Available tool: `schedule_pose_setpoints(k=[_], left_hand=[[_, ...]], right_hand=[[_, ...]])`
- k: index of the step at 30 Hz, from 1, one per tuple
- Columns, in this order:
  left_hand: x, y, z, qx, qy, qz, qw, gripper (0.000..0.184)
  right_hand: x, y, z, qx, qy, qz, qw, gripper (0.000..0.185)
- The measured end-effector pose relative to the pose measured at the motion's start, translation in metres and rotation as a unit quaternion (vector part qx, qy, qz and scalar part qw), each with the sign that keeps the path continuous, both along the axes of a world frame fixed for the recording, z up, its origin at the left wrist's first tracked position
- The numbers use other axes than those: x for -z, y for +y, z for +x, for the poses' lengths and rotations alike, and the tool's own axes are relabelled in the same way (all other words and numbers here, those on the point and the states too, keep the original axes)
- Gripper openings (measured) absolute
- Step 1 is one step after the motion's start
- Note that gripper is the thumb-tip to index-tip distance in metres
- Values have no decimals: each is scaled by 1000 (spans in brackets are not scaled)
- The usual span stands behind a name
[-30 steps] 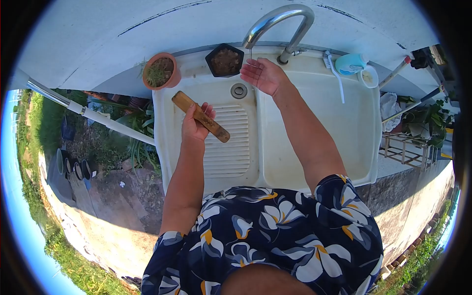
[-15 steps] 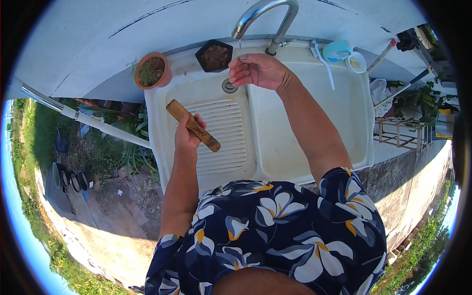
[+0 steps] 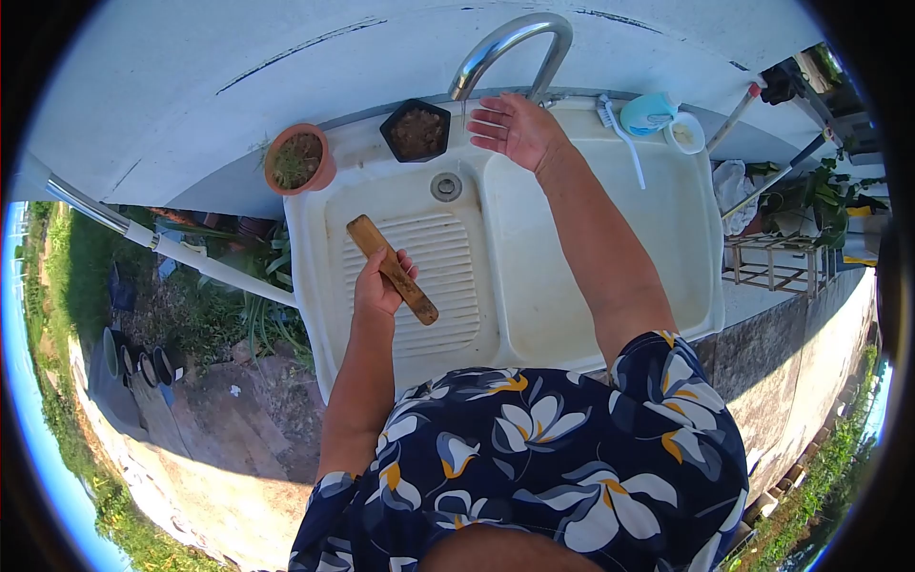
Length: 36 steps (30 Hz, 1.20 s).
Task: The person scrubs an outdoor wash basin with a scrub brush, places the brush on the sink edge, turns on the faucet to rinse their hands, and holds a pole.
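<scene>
My left hand (image 3: 381, 284) is wrapped round a flat, worn wooden stick (image 3: 366, 234) with dark stains towards its lower end. Hand and stick are above the ribbed drainboard on the left of the white sink (image 3: 491, 276). Just below the spout of the chrome faucet (image 3: 510, 36), my right hand (image 3: 518, 132) is open, palm partly showing and fingers apart. A thin stream of water falls from the spout close to those fingertips; whether it touches them I cannot tell. The drain (image 3: 445, 187) lies below and left of the right hand.
Along the sink's back edge stand a terracotta pot (image 3: 301, 162) with a small plant and a black hexagonal pot (image 3: 417, 132) of soil. At the back right are a white brush (image 3: 621, 143), a turquoise-labelled bottle (image 3: 649, 113) and a white cup (image 3: 684, 133). A wall rises behind.
My right hand has moved right and closer to the spout, its fingers now more stretched and spread. My left hand still grips the wooden stick. The whole view has shifted slightly.
</scene>
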State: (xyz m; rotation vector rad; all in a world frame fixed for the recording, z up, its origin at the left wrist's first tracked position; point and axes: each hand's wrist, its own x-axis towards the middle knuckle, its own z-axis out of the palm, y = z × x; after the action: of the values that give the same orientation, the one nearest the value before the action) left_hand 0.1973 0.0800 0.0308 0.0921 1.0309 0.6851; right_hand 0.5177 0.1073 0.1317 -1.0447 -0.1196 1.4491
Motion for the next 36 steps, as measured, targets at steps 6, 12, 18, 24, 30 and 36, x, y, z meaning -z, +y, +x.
schedule_pose_setpoints(k=[6, 12, 18, 24, 30, 36], left_hand=[[15, -1, -12, 11, 3, 6, 1000, 21], [17, -7, -5, 0, 40, -29, 999, 20], [19, 1, 2, 8, 30, -26, 999, 20], [19, 2, 10, 8, 31, -32, 999, 21], [13, 6, 15, 12, 21, -21, 999, 23], [7, 9, 20, 11, 19, 3, 1000, 27]], right_hand=[[43, -28, 61, 217, -78, -122, 965, 37], [51, -13, 93, 200, -135, -146, 960, 38], [64, 0, 95, 183, -231, -128, 947, 26], [66, 0, 106, 147, -252, -142, 946, 22], [67, -4, 103, 162, -238, -140, 947, 20], [70, -7, 106, 150, -226, -129, 954, 21]])
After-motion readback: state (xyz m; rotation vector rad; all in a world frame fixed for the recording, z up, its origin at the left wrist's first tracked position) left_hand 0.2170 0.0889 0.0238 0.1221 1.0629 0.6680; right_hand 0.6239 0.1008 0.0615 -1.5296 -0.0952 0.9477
